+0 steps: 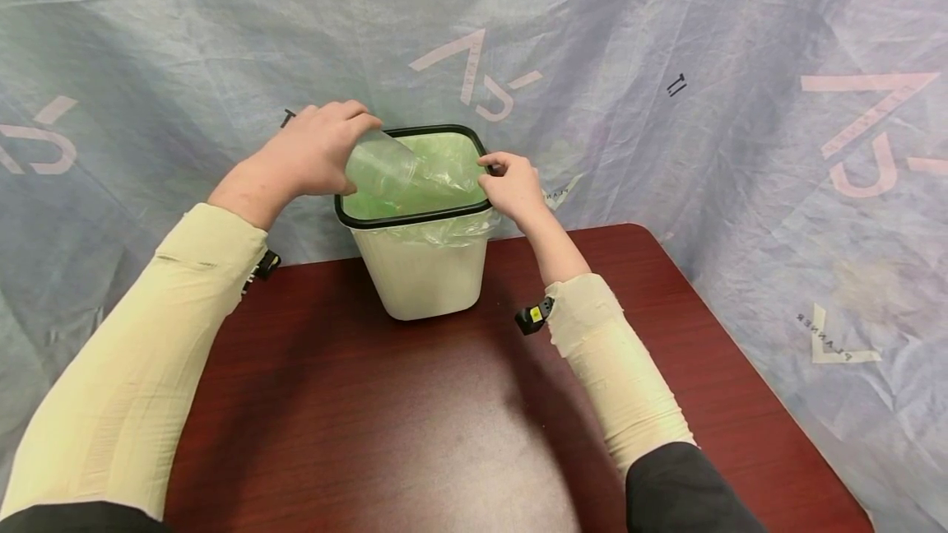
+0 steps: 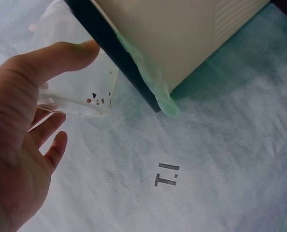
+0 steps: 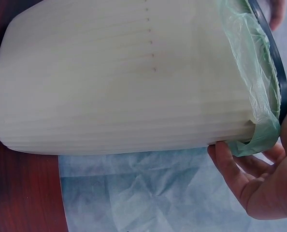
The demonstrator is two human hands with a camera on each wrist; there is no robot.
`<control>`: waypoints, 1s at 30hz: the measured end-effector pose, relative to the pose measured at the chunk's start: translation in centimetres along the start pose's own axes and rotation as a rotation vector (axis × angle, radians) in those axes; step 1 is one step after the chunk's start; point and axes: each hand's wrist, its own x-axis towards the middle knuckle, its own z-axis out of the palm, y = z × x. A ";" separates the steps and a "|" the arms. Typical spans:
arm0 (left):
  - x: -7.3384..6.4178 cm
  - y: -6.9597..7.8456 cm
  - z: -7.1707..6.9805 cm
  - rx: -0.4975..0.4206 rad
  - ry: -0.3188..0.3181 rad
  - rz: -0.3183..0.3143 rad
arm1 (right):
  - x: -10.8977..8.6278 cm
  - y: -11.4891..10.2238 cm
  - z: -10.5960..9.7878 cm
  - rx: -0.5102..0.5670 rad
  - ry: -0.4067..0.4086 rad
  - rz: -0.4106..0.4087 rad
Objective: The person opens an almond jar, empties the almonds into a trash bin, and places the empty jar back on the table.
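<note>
My left hand grips a clear plastic cup, thumb on one side and fingers on the other. The cup is tipped, its far end leaning into a white trash bin. Small brown bits show inside the cup in the left wrist view. A pale green bag lines the bin and hangs over its edge under a black rim. At the bin's right side my right hand holds the rim, with fingers against the outer wall and the folded bag.
The bin stands on a dark red wooden table, near its back edge. Directly behind hangs a grey-blue cloth with printed letters. Wrist cameras sit on both cream sleeves.
</note>
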 end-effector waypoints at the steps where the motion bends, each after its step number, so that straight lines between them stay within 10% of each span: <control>1: 0.0 0.0 0.0 0.009 0.007 0.006 | 0.0 0.0 0.0 -0.002 -0.001 -0.001; 16: -1.9 -0.9 -0.1 0.021 0.156 -0.096 | 0.1 0.0 0.5 0.049 0.009 -0.008; 30: -6.2 -3.6 1.5 -0.211 0.267 -0.431 | 0.3 1.4 0.4 0.272 0.077 -0.049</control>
